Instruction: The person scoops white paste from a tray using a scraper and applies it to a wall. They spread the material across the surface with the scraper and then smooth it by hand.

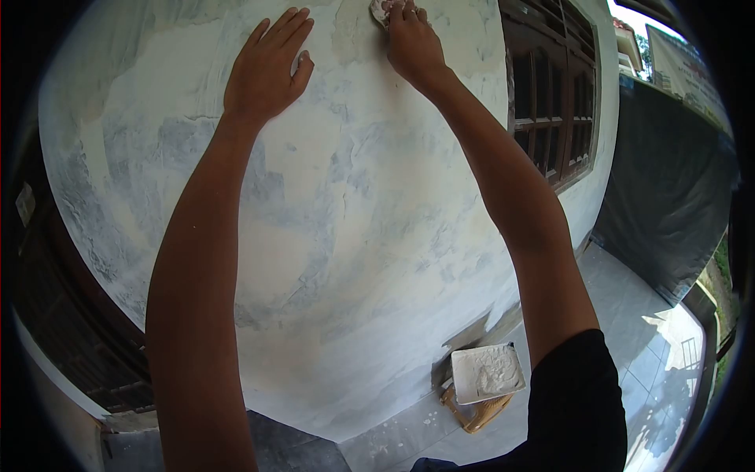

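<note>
My left hand (pixel 269 69) lies flat against the patchy white and grey wall (pixel 314 204), its fingers stretched out and nothing in it. Higher up and to the right, my right hand (pixel 413 43) has its fingers bent round a whitish, paste-smeared object (pixel 384 11) at the wall's surface. The object is partly hidden by the fingers, and I cannot make out what it is. Rough plaster patches surround both hands.
Below right, a square white tray (pixel 487 373) of white paste rests on a yellowish-brown support (pixel 475 414) above the tiled floor (pixel 393 442). A brown window (pixel 554 94) is at the right, with a dark sheet (pixel 664 177) beyond it. A dark door (pixel 67 291) stands left.
</note>
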Motion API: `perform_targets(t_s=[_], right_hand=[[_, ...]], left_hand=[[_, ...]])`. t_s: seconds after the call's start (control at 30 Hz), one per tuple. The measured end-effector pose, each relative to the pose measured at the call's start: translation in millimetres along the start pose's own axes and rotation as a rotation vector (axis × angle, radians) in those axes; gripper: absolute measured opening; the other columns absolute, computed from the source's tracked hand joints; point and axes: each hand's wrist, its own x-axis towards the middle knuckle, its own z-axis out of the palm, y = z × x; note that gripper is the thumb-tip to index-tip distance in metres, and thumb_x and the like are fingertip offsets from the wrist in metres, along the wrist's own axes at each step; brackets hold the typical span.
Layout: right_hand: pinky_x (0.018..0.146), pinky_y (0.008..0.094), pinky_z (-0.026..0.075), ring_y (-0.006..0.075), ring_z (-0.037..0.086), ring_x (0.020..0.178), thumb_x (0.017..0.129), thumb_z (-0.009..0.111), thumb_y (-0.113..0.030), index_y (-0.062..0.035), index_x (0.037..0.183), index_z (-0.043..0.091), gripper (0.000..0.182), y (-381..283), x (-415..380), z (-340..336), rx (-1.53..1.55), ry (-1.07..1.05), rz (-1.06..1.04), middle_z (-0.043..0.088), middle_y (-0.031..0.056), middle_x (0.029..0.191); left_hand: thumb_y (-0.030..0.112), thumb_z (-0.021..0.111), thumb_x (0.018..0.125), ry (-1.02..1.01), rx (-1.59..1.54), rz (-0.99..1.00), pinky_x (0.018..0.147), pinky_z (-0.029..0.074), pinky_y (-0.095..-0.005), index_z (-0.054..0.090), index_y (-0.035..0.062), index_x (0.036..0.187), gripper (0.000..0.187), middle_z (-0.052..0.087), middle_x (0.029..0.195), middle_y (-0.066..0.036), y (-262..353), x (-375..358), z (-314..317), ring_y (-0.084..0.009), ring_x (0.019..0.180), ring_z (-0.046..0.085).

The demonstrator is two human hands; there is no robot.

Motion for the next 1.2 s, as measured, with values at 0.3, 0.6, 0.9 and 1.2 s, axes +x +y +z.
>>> perform_targets(t_s=[0.3, 0.6, 0.9, 1.2], right_hand=[[0.097, 0.0424, 0.055, 0.0379, 0.052, 0.130, 0.085, 0.052, 0.010, 0.0045, 0.140, 0.045, 0.055, -28.2, -137.4, -86.1, 0.298, -0.253, -0.099, 0.053, 0.0249, 0.139], [0.108, 0.0467, 0.044, 0.0483, 0.047, 0.130, 0.085, 0.044, 0.010, 0.0113, 0.141, 0.037, 0.056, 18.7, 4.5, -46.0, 0.233, -0.123, 0.297, 0.046, 0.0358, 0.141], [0.103, 0.0428, 0.051, 0.0432, 0.051, 0.129, 0.084, 0.055, 0.008, 0.0077, 0.143, 0.041, 0.060, -70.7, -100.6, -49.4, 0.300, -0.198, -0.234, 0.051, 0.0287, 0.139], [0.091, 0.0436, 0.057, 0.0408, 0.062, 0.114, 0.083, 0.051, 0.010, 0.0044, 0.142, 0.040, 0.060, -3.4, -94.4, -68.9, 0.367, -0.050, -0.019, 0.054, 0.0242, 0.138]], left_hand=[[0.010, 0.049, 0.091, -0.014, -0.017, -0.007, 0.118, 0.033, -0.0420, 0.056, 0.0054, 0.138, 0.047, 0.049, 0.150, -0.005, 0.6, 0.8, -1.6, -0.0200, 0.141, 0.043], [0.008, 0.048, 0.090, -0.008, 0.001, 0.016, 0.118, 0.034, -0.0420, 0.057, 0.0050, 0.137, 0.047, 0.051, 0.149, -0.006, 0.4, 0.5, -1.1, -0.0209, 0.140, 0.045], [0.002, 0.045, 0.091, 0.106, -0.064, -0.052, 0.117, 0.034, -0.0437, 0.056, 0.0018, 0.136, 0.047, 0.053, 0.146, -0.009, -2.3, 3.8, -4.3, -0.0242, 0.138, 0.046], [0.006, 0.047, 0.090, 0.102, 0.004, -0.056, 0.116, 0.038, -0.0426, 0.060, -0.0008, 0.129, 0.041, 0.057, 0.141, -0.012, -2.5, 4.0, -2.3, -0.0245, 0.135, 0.051]])
